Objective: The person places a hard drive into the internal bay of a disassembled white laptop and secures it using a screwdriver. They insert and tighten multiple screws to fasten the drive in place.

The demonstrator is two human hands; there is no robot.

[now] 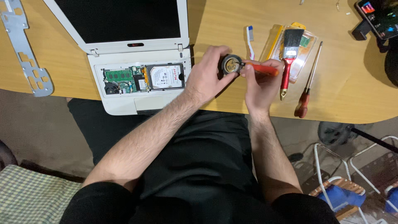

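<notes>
My left hand (207,72) grips a small round black fan (231,64) with a gold centre, held just above the wooden table (340,83). My right hand (259,81) pinches an orange-handled screwdriver (265,69), its tip against the fan's right edge. To the left lies a white laptop (137,79), opened up, with its green circuit board and silver hard drive (166,76) exposed.
A paintbrush with a red handle (288,58) rests on a clear plastic package. A long screwdriver with a dark red handle (309,83) lies right of it. A toothbrush (250,39) lies behind the fan. A metal bracket (25,49) is at far left, a phone (379,16) at top right.
</notes>
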